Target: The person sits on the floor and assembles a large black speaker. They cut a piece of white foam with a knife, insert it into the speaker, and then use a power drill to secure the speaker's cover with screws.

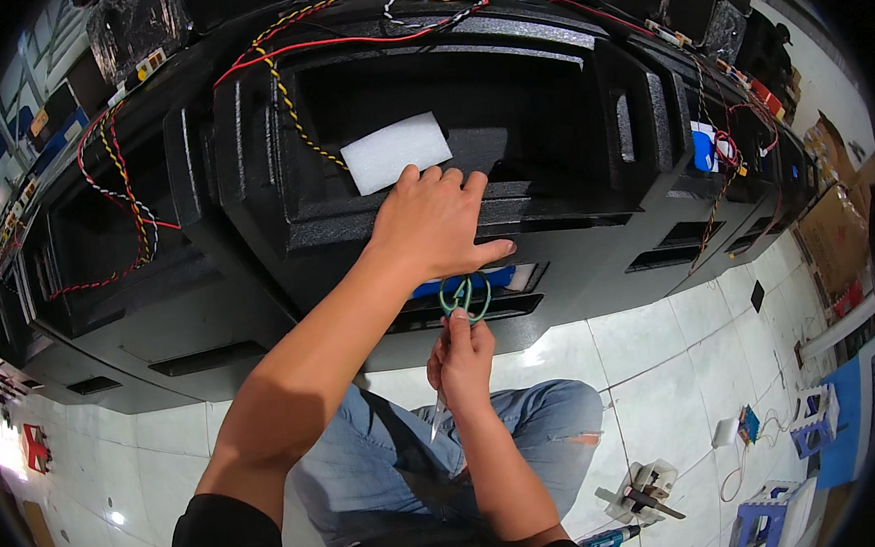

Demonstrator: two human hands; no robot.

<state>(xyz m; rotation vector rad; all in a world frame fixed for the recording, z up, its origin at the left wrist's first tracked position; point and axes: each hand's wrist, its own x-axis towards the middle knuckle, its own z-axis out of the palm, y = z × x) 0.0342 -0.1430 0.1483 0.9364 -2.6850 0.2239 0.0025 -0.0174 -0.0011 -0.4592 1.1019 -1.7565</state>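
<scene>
My left hand (434,224) lies over the front lip of a black cabinet (576,250), fingers apart and thumb stretched to the right. Its fingertips reach the lower edge of a white foam block (397,154), which sits tilted in the recess; whether they press on it I cannot tell. Below, my right hand (463,360) is closed around a pair of scissors (478,306). The green handle loops point up towards the cabinet, and the blades point down over my lap. Behind the loops, a blue piece (499,277) shows in a slot of the cabinet, partly hidden.
Red, black and yellow twisted wires (292,107) hang along the cabinet top and into its recesses. On the tiled floor at the lower right are a drill (606,544), a grey-white device (651,486) and small blue-white stools (817,419). Cardboard boxes (836,234) stand far right.
</scene>
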